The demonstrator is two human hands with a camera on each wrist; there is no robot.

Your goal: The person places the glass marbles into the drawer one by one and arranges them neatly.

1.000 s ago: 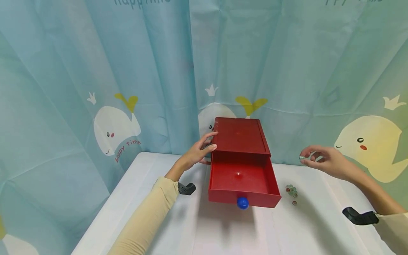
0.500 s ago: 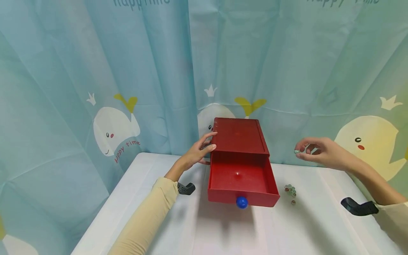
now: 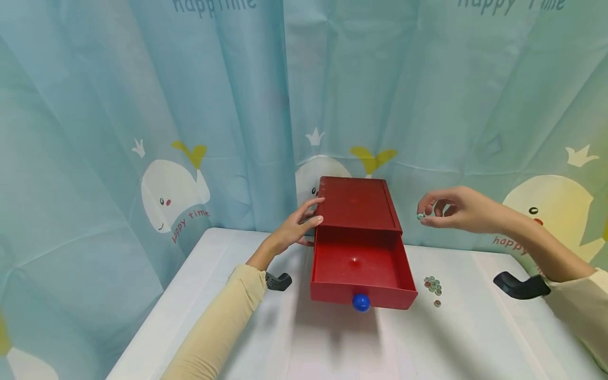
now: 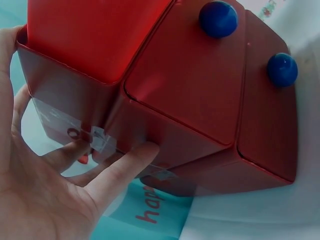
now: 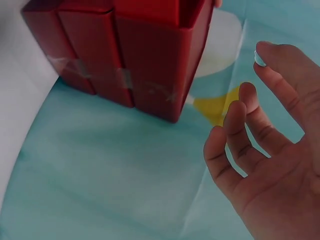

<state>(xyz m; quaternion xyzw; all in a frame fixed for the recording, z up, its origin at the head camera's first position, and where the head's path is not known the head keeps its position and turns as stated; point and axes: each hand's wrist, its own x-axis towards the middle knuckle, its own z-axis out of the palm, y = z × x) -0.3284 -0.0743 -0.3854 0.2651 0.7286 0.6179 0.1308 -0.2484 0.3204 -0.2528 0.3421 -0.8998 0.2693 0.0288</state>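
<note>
A red drawer unit [image 3: 356, 203] stands on the table, its top drawer [image 3: 353, 264] pulled out and bare inside. My left hand [image 3: 290, 229] rests spread against the unit's left side, thumb near the top edge; in the left wrist view the fingers [image 4: 125, 167] press its side wall. To the right of the unit and above the table, my right hand [image 3: 463, 211] pinches a small clear glass marble [image 3: 420, 216] between thumb and forefinger. In the right wrist view the marble [image 5: 259, 59] shows at the fingertips, the other fingers loosely bent.
Several glass marbles [image 3: 433, 285] lie in a cluster on the white table [image 3: 465, 327], right of the drawer, with one marble [image 3: 437, 303] slightly apart. Two lower drawers with blue knobs [image 4: 218, 19] are shut. A whale-printed curtain [image 3: 237, 105] hangs directly behind.
My right hand has moved left and up toward the drawer unit, still pinching the marble. The left hand and the drawer unit stay as they were.
</note>
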